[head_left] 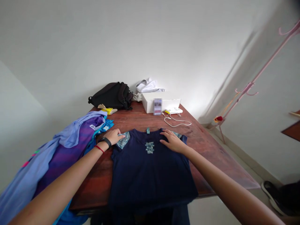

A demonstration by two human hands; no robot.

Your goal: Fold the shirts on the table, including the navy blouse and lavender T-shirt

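A navy short-sleeved T-shirt [152, 172] lies spread flat, its neckline away from me and its lower end hanging over the table's near edge. Patterned teal patches mark its shoulders and chest. My left hand [113, 136], below a black wristband and a red string, rests at the left shoulder with fingers stretched out. On the right shoulder lies my right hand [172, 141], fingers spread over the fabric and partly hiding the sleeve. Neither hand visibly grips the cloth.
Lilac, purple and blue clothes [70, 153] are heaped along the left of the wooden table [211, 156]. Toward the wall stand a black backpack [110, 95], a white box [147, 104] and a white cable [178, 123]. A pink coat stand [264, 68] leans at right.
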